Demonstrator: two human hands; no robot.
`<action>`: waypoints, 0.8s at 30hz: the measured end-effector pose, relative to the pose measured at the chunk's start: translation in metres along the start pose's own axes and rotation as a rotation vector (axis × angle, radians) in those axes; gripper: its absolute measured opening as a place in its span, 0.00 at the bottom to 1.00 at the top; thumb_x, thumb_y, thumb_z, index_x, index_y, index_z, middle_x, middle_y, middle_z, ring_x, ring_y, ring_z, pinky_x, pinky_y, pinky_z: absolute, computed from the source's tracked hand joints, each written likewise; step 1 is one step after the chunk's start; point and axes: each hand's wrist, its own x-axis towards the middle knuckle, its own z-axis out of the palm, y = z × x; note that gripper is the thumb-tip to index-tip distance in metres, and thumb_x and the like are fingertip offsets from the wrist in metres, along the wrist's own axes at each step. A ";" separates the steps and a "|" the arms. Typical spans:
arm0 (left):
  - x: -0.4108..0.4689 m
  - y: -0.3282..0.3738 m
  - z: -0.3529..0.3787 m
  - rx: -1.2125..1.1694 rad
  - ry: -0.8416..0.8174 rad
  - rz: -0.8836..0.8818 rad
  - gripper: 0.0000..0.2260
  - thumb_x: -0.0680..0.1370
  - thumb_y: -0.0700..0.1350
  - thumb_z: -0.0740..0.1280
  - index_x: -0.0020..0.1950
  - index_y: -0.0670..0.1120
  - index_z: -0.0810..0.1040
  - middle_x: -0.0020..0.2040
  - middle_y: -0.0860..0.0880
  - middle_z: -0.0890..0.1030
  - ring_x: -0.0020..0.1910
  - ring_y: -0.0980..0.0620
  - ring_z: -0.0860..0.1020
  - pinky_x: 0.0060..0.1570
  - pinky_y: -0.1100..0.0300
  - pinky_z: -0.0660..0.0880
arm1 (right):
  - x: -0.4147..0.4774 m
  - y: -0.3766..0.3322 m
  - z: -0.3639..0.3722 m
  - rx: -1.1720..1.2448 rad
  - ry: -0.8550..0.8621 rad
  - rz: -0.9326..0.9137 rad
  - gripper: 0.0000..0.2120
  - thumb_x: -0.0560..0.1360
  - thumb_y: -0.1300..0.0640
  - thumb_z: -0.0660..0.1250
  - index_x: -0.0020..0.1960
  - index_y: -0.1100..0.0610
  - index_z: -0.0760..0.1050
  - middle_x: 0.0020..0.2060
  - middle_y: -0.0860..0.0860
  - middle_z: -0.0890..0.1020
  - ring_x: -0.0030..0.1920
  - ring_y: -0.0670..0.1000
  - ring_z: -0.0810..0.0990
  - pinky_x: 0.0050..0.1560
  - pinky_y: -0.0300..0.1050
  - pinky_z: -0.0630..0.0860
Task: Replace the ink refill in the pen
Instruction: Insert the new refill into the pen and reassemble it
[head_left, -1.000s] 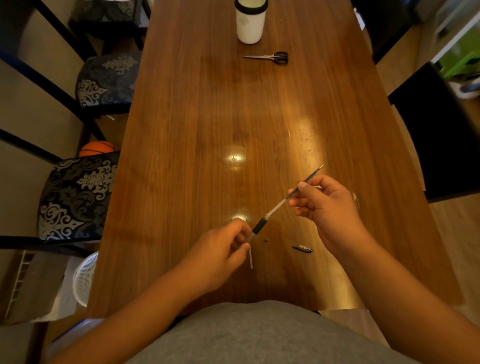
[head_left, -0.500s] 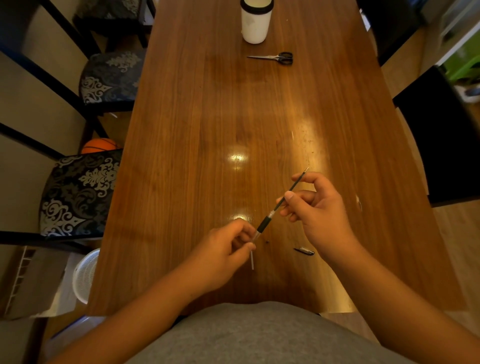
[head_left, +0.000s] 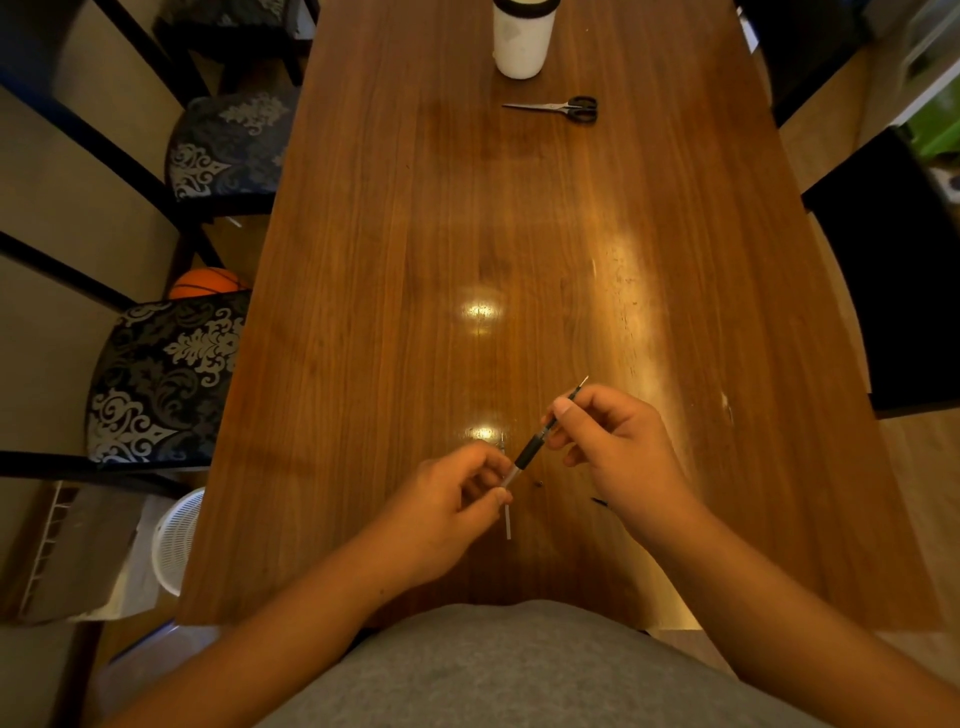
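Note:
My left hand (head_left: 447, 509) pinches the clear pen barrel (head_left: 525, 454), whose black grip points up and to the right. My right hand (head_left: 618, 447) pinches the thin dark ink refill (head_left: 577, 389), most of which is inside the barrel; only its tip sticks out past my fingers. A second thin pale refill (head_left: 508, 525) lies on the table below my left hand. A small black pen part (head_left: 597, 501) lies beside my right wrist, partly hidden. A tiny dark piece (head_left: 540, 484) sits between my hands.
Far down the wooden table (head_left: 415, 260) lie black-handled scissors (head_left: 558, 107) and a white cylindrical container (head_left: 522, 41). Patterned chairs (head_left: 166, 374) line the left side, with an orange ball (head_left: 205, 283) and a white basket (head_left: 176, 540) on the floor. A dark chair (head_left: 893, 270) stands right.
My right hand has moved down and left toward my left hand, sliding the refill deeper into the barrel. Much less of the refill shows now.

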 end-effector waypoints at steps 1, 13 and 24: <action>0.000 0.000 0.000 -0.002 0.000 0.001 0.08 0.77 0.45 0.67 0.54 0.56 0.76 0.47 0.52 0.81 0.44 0.53 0.80 0.41 0.58 0.79 | 0.000 0.001 0.001 0.010 0.003 0.006 0.07 0.78 0.60 0.65 0.44 0.62 0.79 0.35 0.51 0.84 0.35 0.47 0.82 0.33 0.37 0.77; 0.004 -0.009 0.004 -0.077 -0.005 -0.023 0.09 0.76 0.48 0.66 0.52 0.62 0.76 0.47 0.55 0.81 0.43 0.53 0.81 0.39 0.58 0.79 | -0.003 0.004 0.004 0.040 -0.023 0.038 0.06 0.75 0.66 0.68 0.49 0.57 0.77 0.35 0.53 0.82 0.34 0.49 0.81 0.31 0.43 0.76; 0.010 -0.018 0.003 -0.116 0.022 -0.050 0.08 0.74 0.51 0.65 0.49 0.65 0.75 0.44 0.53 0.82 0.40 0.54 0.82 0.36 0.58 0.79 | -0.004 0.013 0.014 -0.022 -0.175 0.085 0.12 0.73 0.69 0.70 0.51 0.55 0.75 0.40 0.53 0.81 0.41 0.50 0.79 0.45 0.44 0.77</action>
